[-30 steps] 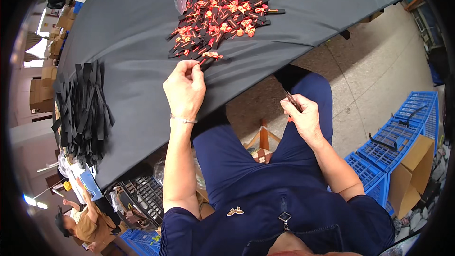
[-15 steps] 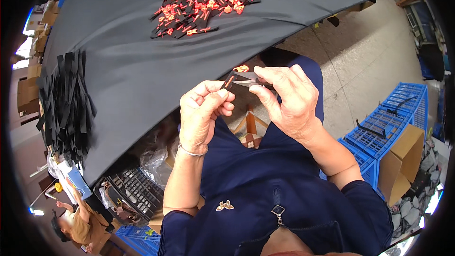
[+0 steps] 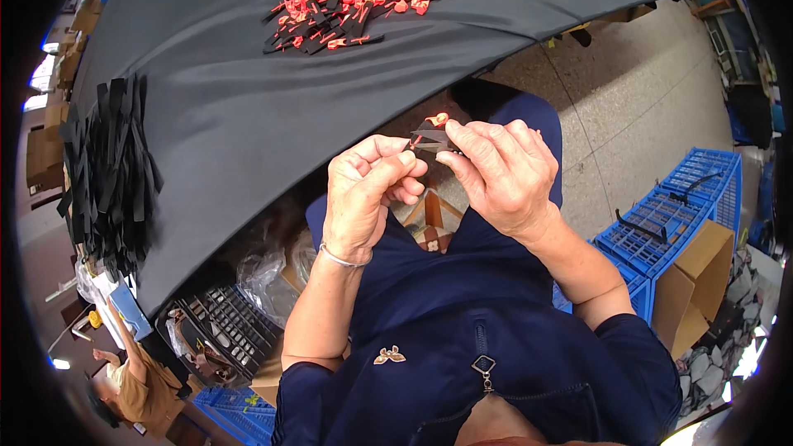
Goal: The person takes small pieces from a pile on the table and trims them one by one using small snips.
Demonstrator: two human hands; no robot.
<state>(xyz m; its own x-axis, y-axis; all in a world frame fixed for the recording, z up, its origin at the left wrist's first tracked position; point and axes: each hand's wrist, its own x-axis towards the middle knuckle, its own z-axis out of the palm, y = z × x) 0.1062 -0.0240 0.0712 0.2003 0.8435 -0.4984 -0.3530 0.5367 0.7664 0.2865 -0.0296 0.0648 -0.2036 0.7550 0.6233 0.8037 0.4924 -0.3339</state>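
Between thumb and forefinger, my left hand (image 3: 359,190) pinches a small black fabric strap piece (image 3: 424,125), which has a bright orange end at its far side. My right hand (image 3: 505,173) holds small thread snips (image 3: 429,146) with thin metal blades pointing left, toward the piece. The blades look parted and lie right at the fabric, close to my left fingertips. Fingers cover the snips' handle and part of the strap piece. Both hands are above my lap, just off the table's edge.
Black cloth covers the table (image 3: 248,116). On it lie a heap of black and orange strap pieces (image 3: 363,4) and a bundle of long black straps (image 3: 111,173). Blue crates (image 3: 669,215) and a cardboard box (image 3: 690,285) stand right. A person (image 3: 140,380) is at lower left.
My left hand has shifted slightly right, and the strap piece has turned in its pinch. The snips' blades look farther apart and now lie across the fabric.
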